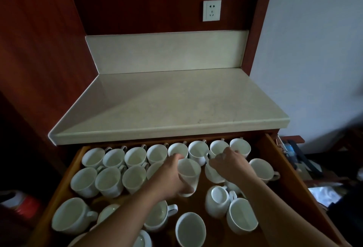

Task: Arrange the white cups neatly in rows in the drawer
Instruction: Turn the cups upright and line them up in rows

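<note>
The open wooden drawer holds many white cups. A back row of several cups stands upright under the counter edge, and a shorter second row sits on the left. My left hand is wrapped around a white cup in the middle of the drawer, held slightly above the floor. My right hand reaches over another cup beside it, fingers curled on its rim. Loose cups lie scattered in the front part, one tipped on its side.
A pale stone counter overhangs the drawer's back. A wall socket sits above it. Dark clutter lies on the floor to the right, and a red object is at the lower left.
</note>
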A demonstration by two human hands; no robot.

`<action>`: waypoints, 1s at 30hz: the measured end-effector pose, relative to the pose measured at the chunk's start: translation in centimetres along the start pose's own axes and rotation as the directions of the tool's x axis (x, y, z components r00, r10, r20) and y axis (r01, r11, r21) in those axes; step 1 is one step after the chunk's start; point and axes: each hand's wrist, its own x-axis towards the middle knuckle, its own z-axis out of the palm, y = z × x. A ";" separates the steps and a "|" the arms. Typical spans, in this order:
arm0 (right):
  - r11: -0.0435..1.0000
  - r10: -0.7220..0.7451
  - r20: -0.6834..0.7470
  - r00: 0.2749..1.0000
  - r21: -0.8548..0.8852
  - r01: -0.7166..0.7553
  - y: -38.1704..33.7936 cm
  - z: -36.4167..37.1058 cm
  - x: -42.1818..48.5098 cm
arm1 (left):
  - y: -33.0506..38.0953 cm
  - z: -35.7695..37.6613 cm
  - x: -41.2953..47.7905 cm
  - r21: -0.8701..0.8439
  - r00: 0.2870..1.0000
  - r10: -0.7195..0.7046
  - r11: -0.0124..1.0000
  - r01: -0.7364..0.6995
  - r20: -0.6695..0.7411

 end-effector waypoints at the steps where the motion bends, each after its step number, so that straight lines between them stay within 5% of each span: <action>1: 1.000 -0.018 0.026 1.000 -0.023 0.018 0.0 0.1 0.4 | 0.1 0.4 0.3 0.072 1.000 0.001 0.997 -0.002 0.015; 7: 0.991 -0.025 0.055 0.998 -0.127 0.032 0.1 1.4 2.0 | -0.2 3.0 2.3 0.478 0.995 0.066 0.873 -0.095 0.077; 21: 0.912 -0.111 0.000 0.994 -0.399 0.101 0.4 5.3 3.6 | -2.8 6.6 2.8 0.576 0.971 0.240 0.796 -0.186 -0.019; 30: 0.917 -0.082 0.262 0.962 -0.357 0.176 2.7 4.5 3.4 | -4.3 6.8 2.8 0.599 0.948 0.318 0.764 -0.238 -0.030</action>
